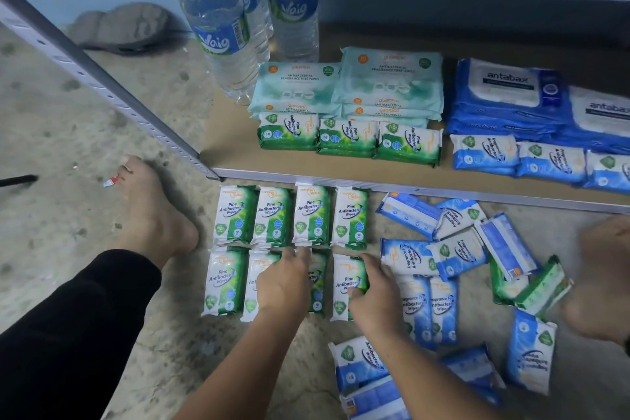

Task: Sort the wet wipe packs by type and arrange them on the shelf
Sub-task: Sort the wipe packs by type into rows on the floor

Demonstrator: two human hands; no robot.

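Note:
Several green Pine Antibacterial packs [293, 215] lie in two neat rows on the floor in front of the shelf [231, 147]. My left hand [283, 283] lies over the second and third packs of the near row, fingers curled over their top edges. My right hand [371, 293] grips the rightmost green pack [344, 286] of that row, thumb on its face. Blue Fragrance Free packs [453, 249] are scattered to the right. On the shelf stand green packs [347, 138], teal Guardian packs [385, 82], blue Antabax packs [511, 92] and small blue packs [545, 160].
Water bottles [221, 34] stand at the shelf's left back. A slanted metal shelf post [102, 85] runs down to the shelf corner. My bare foot [153, 215] rests left of the green rows. Two green packs [531, 290] lie among the blue ones. A sandal [122, 27] lies behind.

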